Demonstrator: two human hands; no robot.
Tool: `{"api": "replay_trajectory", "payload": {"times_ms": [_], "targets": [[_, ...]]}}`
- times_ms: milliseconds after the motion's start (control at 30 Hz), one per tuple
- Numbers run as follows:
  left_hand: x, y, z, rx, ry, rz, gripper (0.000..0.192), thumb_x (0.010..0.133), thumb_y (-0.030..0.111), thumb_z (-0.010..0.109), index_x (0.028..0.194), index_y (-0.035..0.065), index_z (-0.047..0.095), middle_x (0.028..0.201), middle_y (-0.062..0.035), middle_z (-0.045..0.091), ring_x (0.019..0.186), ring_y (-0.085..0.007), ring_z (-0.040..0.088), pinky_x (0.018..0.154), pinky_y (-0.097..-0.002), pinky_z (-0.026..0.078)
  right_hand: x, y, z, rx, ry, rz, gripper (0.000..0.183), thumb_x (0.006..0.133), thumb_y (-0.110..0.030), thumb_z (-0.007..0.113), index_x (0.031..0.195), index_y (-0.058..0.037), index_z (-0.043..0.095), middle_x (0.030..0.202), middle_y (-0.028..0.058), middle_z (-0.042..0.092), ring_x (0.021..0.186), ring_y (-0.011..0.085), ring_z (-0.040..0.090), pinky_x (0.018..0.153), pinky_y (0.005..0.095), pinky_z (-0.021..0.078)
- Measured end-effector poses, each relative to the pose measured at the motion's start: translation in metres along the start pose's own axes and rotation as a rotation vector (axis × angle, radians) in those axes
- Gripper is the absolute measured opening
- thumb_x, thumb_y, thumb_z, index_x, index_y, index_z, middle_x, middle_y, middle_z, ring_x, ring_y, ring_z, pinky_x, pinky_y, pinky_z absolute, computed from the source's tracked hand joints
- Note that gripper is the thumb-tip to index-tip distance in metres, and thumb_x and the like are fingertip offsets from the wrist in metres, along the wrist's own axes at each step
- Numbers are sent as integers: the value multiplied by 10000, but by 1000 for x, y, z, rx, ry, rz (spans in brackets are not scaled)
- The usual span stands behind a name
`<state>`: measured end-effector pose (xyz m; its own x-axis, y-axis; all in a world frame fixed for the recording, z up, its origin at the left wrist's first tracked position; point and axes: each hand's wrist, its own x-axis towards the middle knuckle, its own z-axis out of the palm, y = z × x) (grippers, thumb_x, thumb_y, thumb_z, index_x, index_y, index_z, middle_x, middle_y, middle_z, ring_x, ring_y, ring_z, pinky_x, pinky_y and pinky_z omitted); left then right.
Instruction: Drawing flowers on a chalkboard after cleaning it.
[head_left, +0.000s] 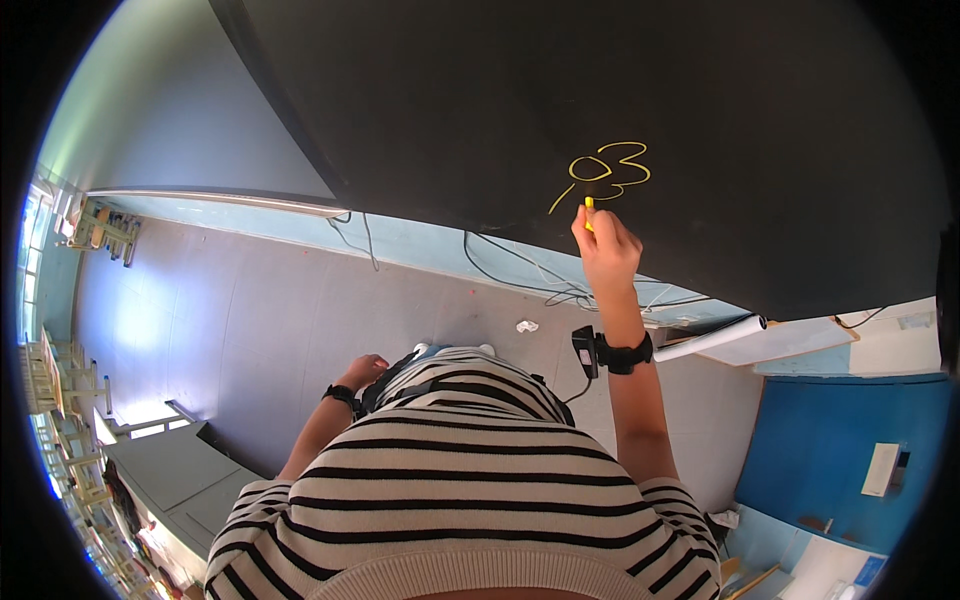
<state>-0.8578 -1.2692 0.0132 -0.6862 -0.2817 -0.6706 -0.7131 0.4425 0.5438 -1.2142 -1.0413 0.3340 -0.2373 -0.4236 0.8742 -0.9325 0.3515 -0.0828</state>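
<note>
Between the fingertips of my right hand (611, 244) is a stick of yellow chalk (589, 202), its tip at the blackboard (450, 112). Just above the chalk is a yellow line drawing (609, 172) of a small loop with curved, petal-like strokes around it. One short slanted stroke stands to the left of the chalk. My left hand (366, 370) hangs low at my left side near my waist, its fingers loosely curled and partly hidden. Whether it holds anything does not show.
Loose cables (525, 277) hang and lie along the wall below the board. Crumpled paper (527, 326) lies on the floor. A grey desk (180, 465) stands behind at left, with classroom desks beyond. At right are a white roll (712, 337) and a blue door (832, 442).
</note>
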Motion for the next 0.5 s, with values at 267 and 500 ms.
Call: {"api": "replay_trajectory", "payload": {"times_ms": [267, 500], "targets": [[-19, -3, -10, -24, 20, -38, 230, 769, 182, 491, 929, 66, 611, 795, -63, 640, 669, -162, 612, 639, -272, 483, 41, -22, -2, 225, 302, 100, 155, 657, 33, 679, 720, 12, 540, 616, 96, 574, 439, 165, 518, 405, 208, 413], [-19, 0, -19, -40, 16, -28, 223, 767, 160, 492, 924, 52, 607, 795, -76, 642, 677, -161, 615, 644, -270, 484, 62, -25, 17, 261, 188, 19, 169, 695, 15, 656, 678, -9, 489, 596, 81, 532, 439, 180, 492, 402, 249, 393]]}}
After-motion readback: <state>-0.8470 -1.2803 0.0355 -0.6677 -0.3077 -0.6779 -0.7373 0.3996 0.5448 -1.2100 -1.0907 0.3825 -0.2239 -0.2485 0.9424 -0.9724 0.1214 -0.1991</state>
